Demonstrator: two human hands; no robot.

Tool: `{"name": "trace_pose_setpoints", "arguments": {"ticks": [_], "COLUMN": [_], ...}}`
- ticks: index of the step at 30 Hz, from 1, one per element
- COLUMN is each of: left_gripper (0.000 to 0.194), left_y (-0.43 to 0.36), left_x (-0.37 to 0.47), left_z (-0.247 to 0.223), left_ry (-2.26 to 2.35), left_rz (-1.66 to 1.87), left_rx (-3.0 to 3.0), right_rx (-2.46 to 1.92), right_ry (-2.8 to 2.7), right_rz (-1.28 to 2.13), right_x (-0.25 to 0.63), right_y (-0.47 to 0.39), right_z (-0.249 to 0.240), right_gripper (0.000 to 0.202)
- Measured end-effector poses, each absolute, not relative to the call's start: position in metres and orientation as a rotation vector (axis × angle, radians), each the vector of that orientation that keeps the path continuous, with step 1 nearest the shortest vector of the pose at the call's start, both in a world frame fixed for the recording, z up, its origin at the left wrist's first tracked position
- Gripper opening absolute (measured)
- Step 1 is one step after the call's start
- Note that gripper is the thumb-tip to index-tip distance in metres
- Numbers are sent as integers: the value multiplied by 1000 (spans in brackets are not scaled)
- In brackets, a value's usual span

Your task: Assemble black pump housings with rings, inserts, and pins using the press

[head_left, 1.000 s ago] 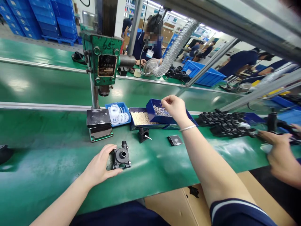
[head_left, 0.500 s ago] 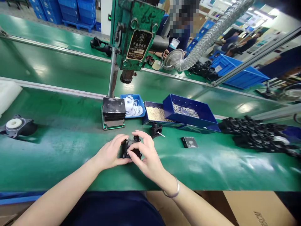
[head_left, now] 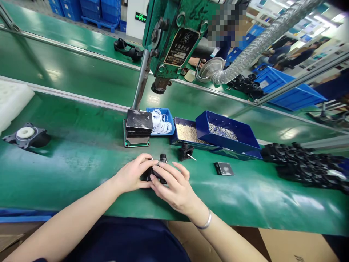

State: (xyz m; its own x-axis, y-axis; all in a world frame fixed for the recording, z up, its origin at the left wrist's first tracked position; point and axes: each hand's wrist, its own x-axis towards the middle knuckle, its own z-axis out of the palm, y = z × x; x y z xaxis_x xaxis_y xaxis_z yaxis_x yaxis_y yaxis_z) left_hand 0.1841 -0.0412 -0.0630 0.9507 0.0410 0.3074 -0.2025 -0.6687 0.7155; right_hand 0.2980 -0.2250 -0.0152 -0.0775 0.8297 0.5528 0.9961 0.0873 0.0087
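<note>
A black plastic housing rests on the green bench near its front edge, mostly covered by my hands. My left hand is wrapped round its left side, thumb below and fingers above. My right hand lies over its right side with the fingertips pressed on it; anything small under those fingertips is hidden. Just behind and to the right stands a second black housing with a white pin sticking out. A small black block lies further right.
Behind my hands is a green press over a metal block. Bins hold white rings, beige pieces and metal pins. Black parts are piled right; a motor-like part lies left. A person's hand shows beyond the press.
The view has shifted, so the bench items appear further right. My right hand's fingers have flattened over the housing and cover more of it; my left hand still grips its side.
</note>
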Motion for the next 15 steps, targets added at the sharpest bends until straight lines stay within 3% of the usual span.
{"name": "trace_pose_setpoints", "arguments": {"ticks": [5, 10, 13, 15], "left_gripper": [71, 91, 79, 66], "left_y": [-43, -48, -47, -43], "left_x": [184, 178, 175, 179], "left_z": [-60, -61, -70, -80], "left_ry": [-59, -91, -229, -311], "left_rz": [449, 507, 540, 593], "left_rx": [2404, 2617, 2663, 2639], "right_rx": [-1824, -2009, -1998, -1947], "right_ry": [-1849, -1370, -1321, -1314], "right_rz": [-467, -199, -99, -168], "right_x": [298, 282, 270, 273], "right_y": [-232, -246, -247, -247], "right_z": [-7, -17, -35, -45], "right_gripper": [30, 56, 80, 81]}}
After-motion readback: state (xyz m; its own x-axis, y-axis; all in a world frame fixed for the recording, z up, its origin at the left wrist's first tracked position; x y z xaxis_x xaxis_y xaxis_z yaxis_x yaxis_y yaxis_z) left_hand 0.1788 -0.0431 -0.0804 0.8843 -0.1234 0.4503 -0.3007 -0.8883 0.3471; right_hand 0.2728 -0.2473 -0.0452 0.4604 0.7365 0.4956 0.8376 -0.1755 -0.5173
